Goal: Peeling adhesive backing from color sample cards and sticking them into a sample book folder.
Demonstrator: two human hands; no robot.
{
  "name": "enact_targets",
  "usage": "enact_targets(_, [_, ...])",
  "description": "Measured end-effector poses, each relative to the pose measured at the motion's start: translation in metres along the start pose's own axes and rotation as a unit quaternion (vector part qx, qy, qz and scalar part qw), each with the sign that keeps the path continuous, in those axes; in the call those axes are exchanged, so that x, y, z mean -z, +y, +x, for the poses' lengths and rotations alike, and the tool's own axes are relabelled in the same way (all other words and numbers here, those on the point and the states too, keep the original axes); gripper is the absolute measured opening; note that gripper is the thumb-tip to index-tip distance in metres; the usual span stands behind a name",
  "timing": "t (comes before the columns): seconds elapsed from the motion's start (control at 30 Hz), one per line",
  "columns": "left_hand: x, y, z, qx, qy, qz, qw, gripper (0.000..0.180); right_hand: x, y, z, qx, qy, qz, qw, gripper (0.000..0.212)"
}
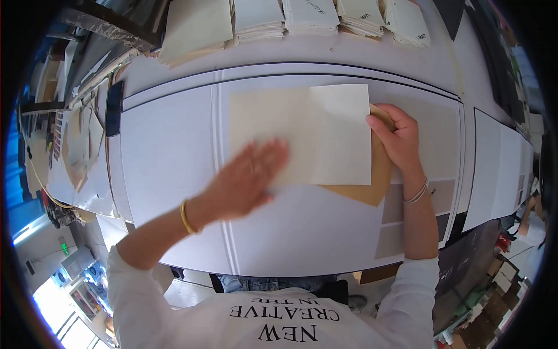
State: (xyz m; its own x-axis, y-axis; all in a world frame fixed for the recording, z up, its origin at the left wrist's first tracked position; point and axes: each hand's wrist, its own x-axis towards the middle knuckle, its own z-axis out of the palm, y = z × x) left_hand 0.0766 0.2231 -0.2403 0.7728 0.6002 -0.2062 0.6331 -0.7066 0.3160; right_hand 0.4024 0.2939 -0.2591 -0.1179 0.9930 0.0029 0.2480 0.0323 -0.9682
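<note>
A cream paper sheet lies over a large white board in front of me. Its right part looks brighter and its left part is tanner. From under its right and lower edges shows a brown sheet. My right hand grips the brown sheet near the cream sheet's right edge, thumb on top and fingers curled behind. Somewhat blurred by motion, my left hand is stretched flat over the lower left part of the cream sheet, fingers extended, holding nothing. Whether its palm touches the paper I cannot tell.
Several stacks of paper sheets stand along the far side. A dark phone-like slab lies at the left edge. Loose papers cover a surface further left. Another white board is at the right, and grey-beige rectangles mark the main board's right side.
</note>
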Motion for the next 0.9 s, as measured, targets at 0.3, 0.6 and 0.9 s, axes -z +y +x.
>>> enact_targets(0.3, [0.013,-0.006,0.049,0.051,0.093,0.059,0.993,0.077,-0.001,-0.001,0.004,0.027,0.006,-0.025,0.999,0.019])
enact_targets(0.6, [-0.007,0.033,-0.005,-0.021,-0.013,-0.029,0.999,0.088,0.002,0.009,0.002,0.012,0.013,0.002,1.000,0.017])
enact_targets(0.9, [0.034,-0.070,0.033,0.137,0.073,0.009,0.988,0.131,0.000,0.008,0.003,0.042,0.024,-0.028,0.998,0.016])
